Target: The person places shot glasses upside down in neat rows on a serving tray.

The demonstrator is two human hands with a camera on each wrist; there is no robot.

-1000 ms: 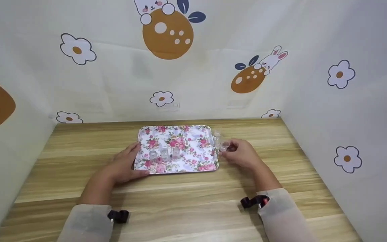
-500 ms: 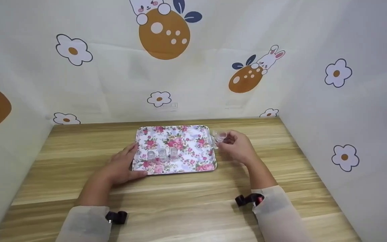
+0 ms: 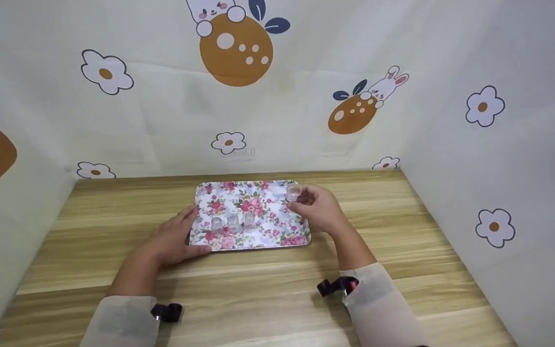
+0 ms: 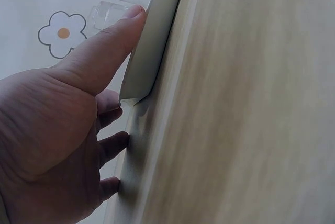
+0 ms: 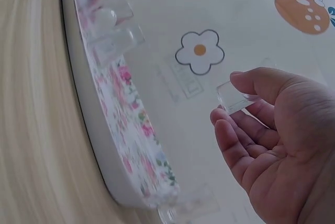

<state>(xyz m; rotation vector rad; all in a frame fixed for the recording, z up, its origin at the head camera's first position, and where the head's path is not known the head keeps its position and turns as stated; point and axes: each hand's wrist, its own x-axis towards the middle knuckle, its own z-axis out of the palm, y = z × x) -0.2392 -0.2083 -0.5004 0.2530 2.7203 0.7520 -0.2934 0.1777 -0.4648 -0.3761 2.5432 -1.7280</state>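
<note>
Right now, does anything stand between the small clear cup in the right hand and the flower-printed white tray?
Nothing visible does: the three clear cups on the flower-printed white tray stand further left than the small clear cup.

The right hand (image 3: 321,205) has carried a small clear cup (image 3: 293,193) inward over the floral tray (image 3: 270,232). A second ago the cup was just outside the tray's 3 o'clock edge; half a second ago it was at that edge, between 2 and 3 o'clock; now it is over the tray's 2 o'clock corner. The fingers now reach across the rim, where earlier they lay outside it. The right sleeve (image 3: 378,299) and black wrist camera (image 3: 337,285) have shifted toward 9 o'clock. In the head view, the hand now hides the clear items seen earlier beside the tray's 3 o'clock edge.
</note>
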